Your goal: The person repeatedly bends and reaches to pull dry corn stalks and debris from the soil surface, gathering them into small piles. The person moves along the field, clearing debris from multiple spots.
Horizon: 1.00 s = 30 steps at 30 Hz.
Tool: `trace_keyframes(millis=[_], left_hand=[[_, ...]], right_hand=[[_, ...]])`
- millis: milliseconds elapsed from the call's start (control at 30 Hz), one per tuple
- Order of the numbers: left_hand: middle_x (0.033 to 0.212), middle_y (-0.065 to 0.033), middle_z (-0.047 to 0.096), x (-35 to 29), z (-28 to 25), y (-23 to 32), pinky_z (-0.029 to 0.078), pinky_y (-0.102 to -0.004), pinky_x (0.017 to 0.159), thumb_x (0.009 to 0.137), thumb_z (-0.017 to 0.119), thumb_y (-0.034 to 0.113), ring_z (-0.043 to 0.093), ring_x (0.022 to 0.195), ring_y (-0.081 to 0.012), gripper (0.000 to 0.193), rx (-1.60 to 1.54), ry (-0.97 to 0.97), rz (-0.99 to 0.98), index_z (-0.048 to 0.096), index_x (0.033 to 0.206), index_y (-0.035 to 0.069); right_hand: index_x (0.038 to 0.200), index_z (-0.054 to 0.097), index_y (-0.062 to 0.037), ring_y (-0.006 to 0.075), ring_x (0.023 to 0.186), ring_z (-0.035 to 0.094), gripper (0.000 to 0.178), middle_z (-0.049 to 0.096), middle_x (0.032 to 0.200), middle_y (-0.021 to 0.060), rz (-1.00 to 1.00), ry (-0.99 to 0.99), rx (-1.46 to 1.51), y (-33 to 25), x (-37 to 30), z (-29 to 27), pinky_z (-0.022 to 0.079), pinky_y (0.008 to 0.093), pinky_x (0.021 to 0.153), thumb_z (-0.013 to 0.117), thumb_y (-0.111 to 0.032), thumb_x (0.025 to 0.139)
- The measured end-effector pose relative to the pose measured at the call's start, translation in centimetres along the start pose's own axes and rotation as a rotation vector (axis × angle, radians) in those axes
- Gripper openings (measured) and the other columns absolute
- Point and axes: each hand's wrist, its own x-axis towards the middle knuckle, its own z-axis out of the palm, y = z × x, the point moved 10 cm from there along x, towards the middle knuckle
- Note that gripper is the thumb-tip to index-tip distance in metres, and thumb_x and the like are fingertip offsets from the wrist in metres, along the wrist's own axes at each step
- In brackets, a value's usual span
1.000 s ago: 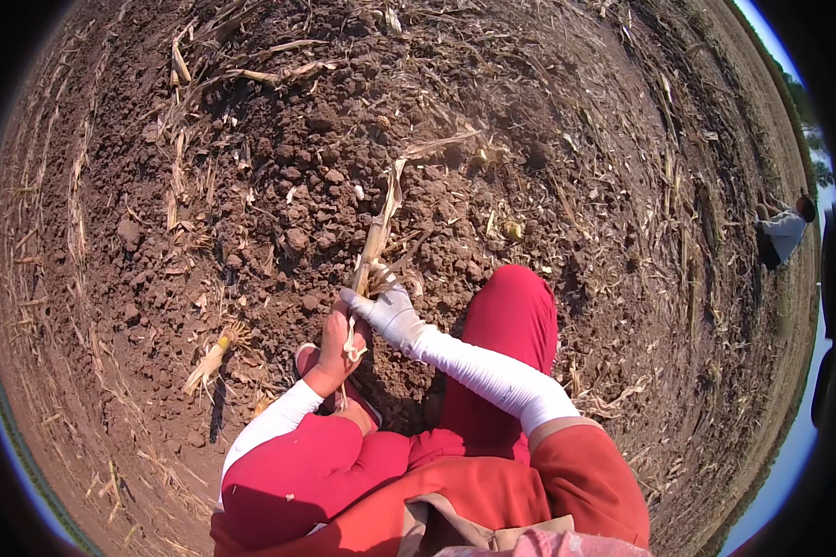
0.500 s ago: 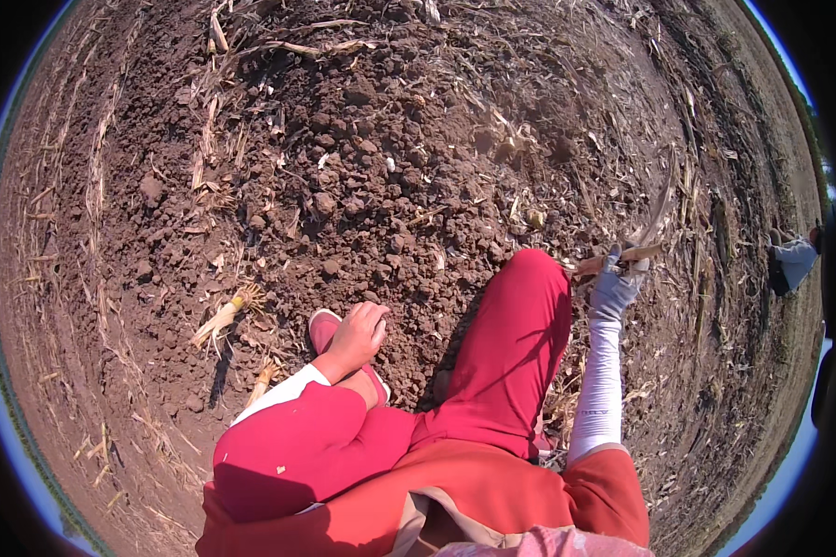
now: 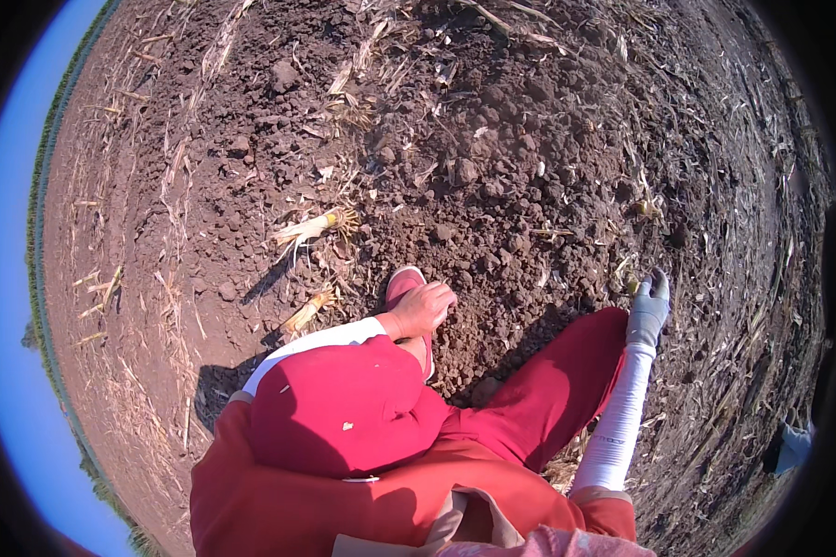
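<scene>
My bare left hand (image 3: 423,309) hangs over a red shoe (image 3: 405,284), fingers curled together and nothing visible in them. A white sleeve covers that forearm. By my right knee, my right hand (image 3: 649,309) wears a grey-white glove. Its fingers are stretched and apart, with no stalk in them. A small yellowish piece (image 3: 632,284) lies on the soil beside its thumb. Further left, a cut corn stub (image 3: 308,227) with a yellow root end lies on the ground, and a second stub (image 3: 308,311) sits nearer my left forearm.
Brown cloddy soil (image 3: 492,209) spreads ahead of my feet. Dry stalks and leaf litter (image 3: 348,70) lie scattered across the field. At the far right edge a pale cloth-like shape (image 3: 794,447) shows, possibly part of a person. A green strip (image 3: 42,200) borders the field at left.
The dry stalk that my right hand gripped is out of it, and the gloved fingers have opened. My view has turned left. My left hand stays curled by the shoe.
</scene>
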Motion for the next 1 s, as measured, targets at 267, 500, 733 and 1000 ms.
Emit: trace_keyframes(millis=[267, 500, 733, 1000], left_hand=[[0.087, -0.0094, 0.053, 0.4, 0.0, 0.0, 0.046, -0.0407, 0.080, 0.078, 0.058, 0.005, 0.054, 0.088, -0.0289, 0.012, -0.087, -0.011, -0.042, 0.056, 0.090, 0.006], [0.087, -0.0106, 0.056, -0.3, 0.1, -0.5, 0.048, -0.0403, 0.078, 0.078, 0.059, 0.001, 0.057, 0.086, -0.0305, 0.016, -0.086, 0.003, 0.000, 0.057, 0.094, 0.004], [0.085, -0.0112, 0.058, 0.9, -5.3, -0.7, 0.048, -0.0406, 0.077, 0.082, 0.054, 0.000, 0.059, 0.084, -0.0311, 0.011, -0.064, 0.162, -0.115, 0.059, 0.091, 0.004], [0.091, -0.0115, 0.063, -0.1, -6.8, -2.8, 0.051, -0.0359, 0.080, 0.084, 0.054, -0.002, 0.063, 0.087, -0.0284, 0.014, -0.320, -0.022, -0.337, 0.064, 0.093, 0.003]], right_hand=[[0.133, 0.054, -0.0142, 0.0507, 0.132, 0.034, 0.049, 0.047, 0.142, 0.0119, -0.477, -0.102, -0.408, -18.6, -6.9, 13.6, 0.029, 0.0554, 0.109, 0.060, -0.030, 0.086], [0.124, 0.059, -0.0152, 0.0440, 0.123, 0.046, 0.044, 0.056, 0.129, 0.0081, -0.558, -0.105, -0.252, -18.8, -5.8, 13.2, 0.037, 0.0515, 0.104, 0.062, -0.018, 0.080], [0.122, 0.060, -0.0183, 0.0409, 0.125, 0.045, 0.043, 0.056, 0.129, 0.0067, -0.519, -0.121, -0.244, -17.6, -5.4, 14.1, 0.037, 0.0513, 0.103, 0.064, -0.019, 0.079], [0.123, 0.060, -0.0208, 0.0390, 0.127, 0.044, 0.044, 0.055, 0.131, 0.0043, -0.476, -0.125, -0.241, -18.4, -5.1, 13.6, 0.035, 0.0510, 0.104, 0.065, -0.021, 0.079]])
